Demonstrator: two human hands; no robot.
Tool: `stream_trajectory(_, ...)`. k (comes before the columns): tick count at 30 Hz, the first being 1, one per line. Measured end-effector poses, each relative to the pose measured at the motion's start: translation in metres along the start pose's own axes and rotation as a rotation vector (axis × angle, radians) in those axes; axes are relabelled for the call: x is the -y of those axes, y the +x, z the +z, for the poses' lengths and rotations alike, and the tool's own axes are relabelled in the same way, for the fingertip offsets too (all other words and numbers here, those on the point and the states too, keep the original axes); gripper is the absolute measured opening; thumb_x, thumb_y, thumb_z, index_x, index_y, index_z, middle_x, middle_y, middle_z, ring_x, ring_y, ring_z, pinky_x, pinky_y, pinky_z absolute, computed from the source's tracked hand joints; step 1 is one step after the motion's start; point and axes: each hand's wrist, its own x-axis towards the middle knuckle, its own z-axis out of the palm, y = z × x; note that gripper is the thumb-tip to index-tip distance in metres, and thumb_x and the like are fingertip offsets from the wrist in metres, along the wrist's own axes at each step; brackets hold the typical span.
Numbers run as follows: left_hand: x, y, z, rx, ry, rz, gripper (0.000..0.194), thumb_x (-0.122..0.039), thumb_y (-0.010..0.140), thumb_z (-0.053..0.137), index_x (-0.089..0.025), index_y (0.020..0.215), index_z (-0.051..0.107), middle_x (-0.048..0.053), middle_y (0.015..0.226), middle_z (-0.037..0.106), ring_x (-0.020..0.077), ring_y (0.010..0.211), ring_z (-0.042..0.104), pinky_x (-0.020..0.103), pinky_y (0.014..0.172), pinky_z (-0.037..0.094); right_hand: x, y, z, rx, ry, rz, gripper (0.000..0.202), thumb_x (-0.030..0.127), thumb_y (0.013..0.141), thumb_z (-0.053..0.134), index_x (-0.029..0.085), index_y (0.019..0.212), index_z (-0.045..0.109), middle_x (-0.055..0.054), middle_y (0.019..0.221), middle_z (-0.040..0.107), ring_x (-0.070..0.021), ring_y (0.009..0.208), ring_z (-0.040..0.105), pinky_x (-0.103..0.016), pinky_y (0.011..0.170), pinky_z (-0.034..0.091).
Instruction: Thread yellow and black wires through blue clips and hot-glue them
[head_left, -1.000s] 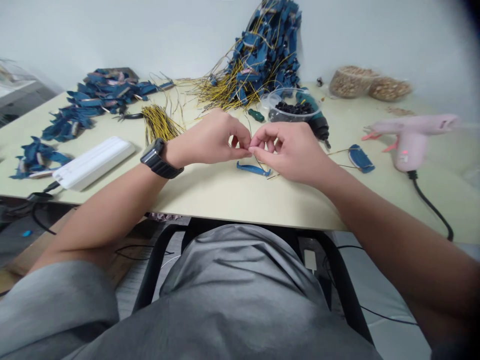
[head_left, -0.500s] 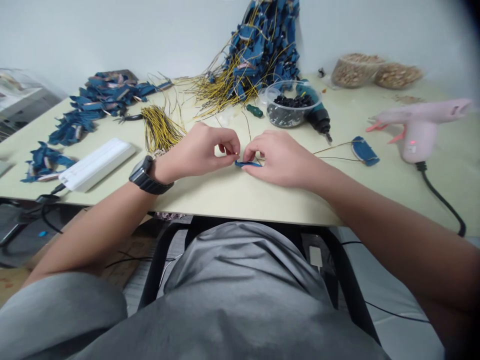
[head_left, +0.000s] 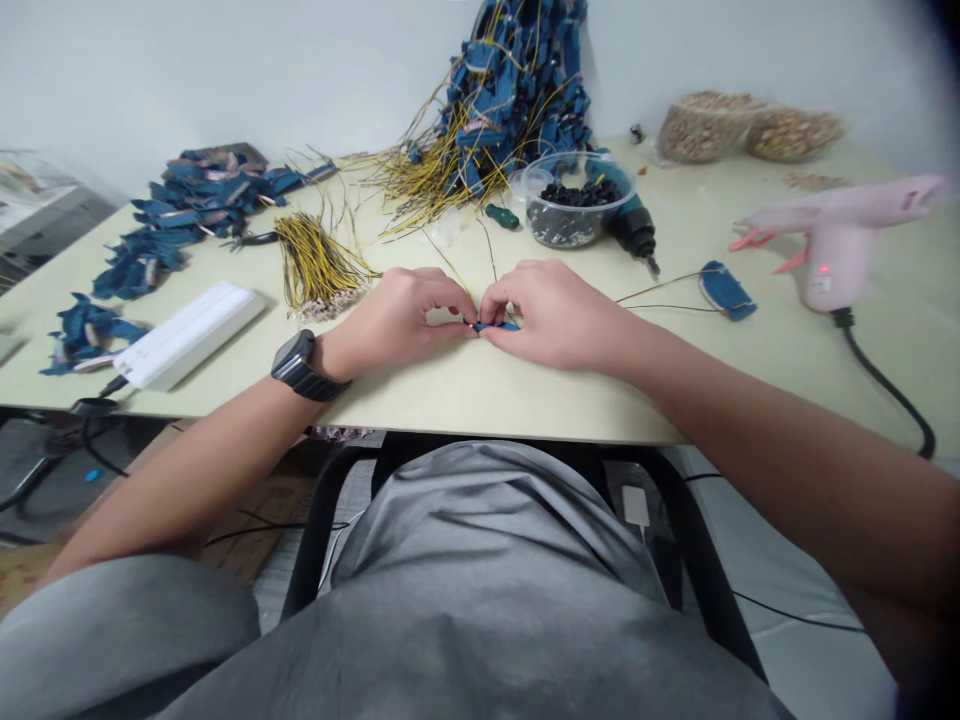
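Observation:
A narrow blue piece [head_left: 497,325] lies between my two hands near the middle of the table. My right hand [head_left: 544,315] pinches it between thumb and fingers. My left hand [head_left: 420,315], with a black watch on its wrist, has thumb and forefinger closed at the piece's left end, where a small yellow bit shows. The fingertips of both hands almost touch. Thin yellow and dark wires rise from behind the fingers. To the right of my right hand, another blue piece [head_left: 727,291] lies with two wires running toward my forearm.
A bundle of yellow and black wires [head_left: 311,260], a white box [head_left: 190,335] and blue pieces [head_left: 191,200] are on the left. Farther back are a blue heap [head_left: 510,100] and a tub of black parts [head_left: 570,215]. A pink glue gun [head_left: 844,240] stands right.
My left thumb and forefinger have come down against the blue piece's left end, closer to my right fingertips. The camera view has shifted slightly.

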Motion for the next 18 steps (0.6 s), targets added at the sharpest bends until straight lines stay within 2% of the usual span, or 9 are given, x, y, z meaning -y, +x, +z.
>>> stream_trajectory(4, -0.0016, -0.0008, -0.0047, 0.027, -0.023, 0.001, 0.018, -0.040, 0.105, 0.093, -0.028, 0.116, 0.100, 0.009, 0.116, 0.098, 0.0308, 0.111, 0.093, 0.042, 0.103, 0.071, 0.0000, 0.0001, -0.0005, -0.002, -0.005, 0.007, 0.019, 0.012, 0.102, 0.083, 0.020, 0.110, 0.099, -0.008, 0.105, 0.093, -0.0304, 0.108, 0.086, -0.039, 0.095, 0.052)
stream_trajectory(8, -0.0042, -0.0003, -0.0059, 0.028, -0.046, 0.010, 0.026, -0.050, 0.108, 0.090, -0.028, 0.117, 0.099, 0.010, 0.115, 0.098, 0.0309, 0.111, 0.093, 0.042, 0.104, 0.071, 0.0013, 0.0001, -0.0014, -0.002, -0.004, 0.023, 0.019, 0.012, 0.101, 0.085, 0.020, 0.110, 0.099, -0.008, 0.105, 0.093, -0.0301, 0.106, 0.085, -0.039, 0.094, 0.053)
stream_trajectory(13, -0.0045, -0.0006, -0.0013, -0.023, -0.058, 0.002, 0.023, -0.042, 0.111, 0.083, -0.026, 0.109, 0.099, 0.009, 0.111, 0.098, 0.0283, 0.104, 0.093, 0.039, 0.098, 0.069, 0.0009, -0.0003, -0.0019, 0.000, 0.008, 0.013, 0.017, 0.015, 0.103, 0.083, 0.020, 0.108, 0.098, -0.008, 0.104, 0.092, -0.0289, 0.103, 0.083, -0.039, 0.093, 0.052)
stream_trajectory(18, -0.0061, -0.0017, -0.0054, 0.010, -0.087, -0.079, 0.020, -0.041, 0.107, 0.087, -0.026, 0.112, 0.099, 0.008, 0.115, 0.099, 0.0265, 0.105, 0.094, 0.035, 0.101, 0.069, -0.0006, -0.0006, -0.0016, -0.002, 0.004, -0.002, 0.020, 0.016, 0.102, 0.081, 0.021, 0.110, 0.099, -0.008, 0.104, 0.092, -0.0289, 0.103, 0.083, -0.039, 0.094, 0.052)
